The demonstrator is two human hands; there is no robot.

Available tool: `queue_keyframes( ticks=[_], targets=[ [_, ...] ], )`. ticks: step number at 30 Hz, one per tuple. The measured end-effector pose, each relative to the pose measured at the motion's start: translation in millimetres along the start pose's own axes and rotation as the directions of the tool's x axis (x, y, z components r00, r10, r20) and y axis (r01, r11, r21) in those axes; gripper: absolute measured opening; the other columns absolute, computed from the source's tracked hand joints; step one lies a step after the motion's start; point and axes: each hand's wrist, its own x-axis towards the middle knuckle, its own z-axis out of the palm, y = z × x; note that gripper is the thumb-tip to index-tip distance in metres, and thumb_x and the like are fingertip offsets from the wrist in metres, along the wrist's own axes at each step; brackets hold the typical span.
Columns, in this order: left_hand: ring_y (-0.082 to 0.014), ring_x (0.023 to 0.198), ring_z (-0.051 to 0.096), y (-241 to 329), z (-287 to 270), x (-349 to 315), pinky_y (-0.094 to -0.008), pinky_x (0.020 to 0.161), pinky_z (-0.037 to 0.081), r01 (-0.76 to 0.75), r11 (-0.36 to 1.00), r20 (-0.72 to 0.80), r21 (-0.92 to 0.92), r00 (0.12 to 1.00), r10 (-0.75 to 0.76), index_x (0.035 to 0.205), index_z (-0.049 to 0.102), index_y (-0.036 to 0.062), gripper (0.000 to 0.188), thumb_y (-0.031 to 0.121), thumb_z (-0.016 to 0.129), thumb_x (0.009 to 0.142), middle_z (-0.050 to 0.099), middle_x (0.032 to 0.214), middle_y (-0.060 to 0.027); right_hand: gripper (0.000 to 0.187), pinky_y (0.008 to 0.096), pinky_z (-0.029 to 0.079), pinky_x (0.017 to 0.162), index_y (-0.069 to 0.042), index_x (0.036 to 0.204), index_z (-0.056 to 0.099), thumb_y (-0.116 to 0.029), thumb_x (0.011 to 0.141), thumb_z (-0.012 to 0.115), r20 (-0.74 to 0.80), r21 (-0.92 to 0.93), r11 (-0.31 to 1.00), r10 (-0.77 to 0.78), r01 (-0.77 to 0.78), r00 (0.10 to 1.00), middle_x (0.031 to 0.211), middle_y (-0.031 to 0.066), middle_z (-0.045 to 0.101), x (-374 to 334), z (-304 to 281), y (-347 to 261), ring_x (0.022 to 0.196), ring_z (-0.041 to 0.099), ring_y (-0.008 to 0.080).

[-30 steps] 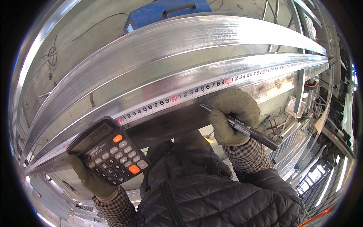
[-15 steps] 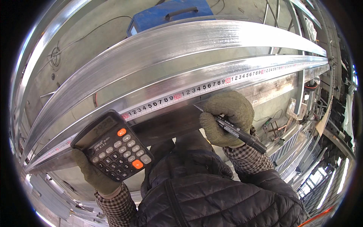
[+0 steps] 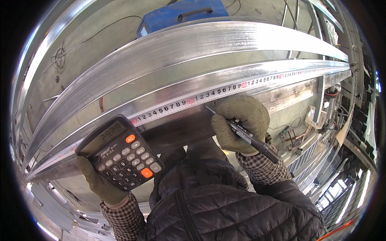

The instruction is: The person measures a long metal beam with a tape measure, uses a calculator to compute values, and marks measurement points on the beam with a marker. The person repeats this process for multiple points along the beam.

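My left hand, in a green work glove, is closed on the lower left edge of a black calculator with grey and orange buttons. Its lit-side display tilts up toward me. My right hand, gloved alike, grips a black marker pen whose tip points up and left at the metal surface just below a tape measure. The white tape lies stretched along a shiny metal profile; the calculator covers part of it. Whether the marker's tip touches the metal I cannot tell.
A wide, bright metal beam runs across beyond the tape. Behind it stands a blue case with a black handle, on a concrete floor with a loose cable. More metal profiles and tools lie at the right.
The marker has swung slightly, its rear end shifting left and its tip moving a little left and up toward the tape. The calculator has tipped slightly, and its display reads more clearly.
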Motion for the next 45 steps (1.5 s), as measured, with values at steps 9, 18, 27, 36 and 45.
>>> queue_keyframes(
  ticks=[9,18,27,36,45],
  targets=[
    [-0.0326,0.113,0.078,0,3,1,-0.0467,0.093,0.070,0.015,0.999,-0.062,0.036,0.998,-0.013,0.154,0.053,0.0012,0.068,0.056,0.048,0.114,0.069,0.140,-0.0236,0.017,0.0322,0.053,0.060,-0.006,0.094,0.071,0.002,0.081,0.076,0.043,0.019,0.998,0.053,-0.054,0.998,0.077,0.0089,0.071,-1,-4,-3,0.063,0.066,0.0191],
    [-0.0352,0.116,0.077,12,21,-12,-0.0505,0.098,0.068,0.019,0.996,0.135,-0.084,0.991,-0.008,0.150,0.056,-0.0025,0.072,0.058,0.055,0.111,0.071,0.138,-0.0241,0.014,0.0339,0.063,0.071,-0.005,0.099,0.076,-0.006,0.087,0.082,-0.239,0.363,0.932,0.114,-0.020,0.964,0.089,0.0125,0.079,-15,-10,-1,0.075,0.077,0.0230],
    [-0.0282,0.108,0.079,0,87,-34,-0.0414,0.089,0.070,-0.021,0.979,0.025,-0.201,0.999,0.026,0.144,0.060,-0.0014,0.063,0.053,0.056,0.112,0.075,0.129,-0.0187,0.024,0.0319,0.061,0.067,0.002,0.115,0.073,0.007,0.092,0.070,-0.126,0.355,0.935,0.035,0.013,0.991,0.082,0.0111,0.076,-32,-45,-44,0.071,0.076,0.0218],
    [-0.0305,0.113,0.077,3,128,-42,-0.0429,0.089,0.071,0.197,0.941,0.300,-0.276,0.947,-0.110,0.147,0.057,0.0011,0.064,0.055,0.056,0.111,0.071,0.134,-0.0206,0.038,0.0424,0.061,0.086,-0.003,0.120,0.068,0.005,0.084,0.079,-0.151,0.291,0.929,-0.191,0.228,0.970,0.088,0.0110,0.075,-52,-74,-100,0.083,0.074,0.0289],
    [-0.0304,0.109,0.079,-2,152,-65,-0.0420,0.083,0.073,0.373,0.879,0.519,-0.297,0.836,-0.180,0.146,0.058,0.0006,0.065,0.056,0.054,0.112,0.073,0.131,-0.0217,0.031,0.0546,0.059,0.097,-0.012,0.095,0.076,-0.017,0.067,0.090,0.105,-0.122,0.907,-0.391,0.402,0.914,0.105,0.0065,0.078,-94,-117,-140,0.112,0.073,0.0389]
  ],
)
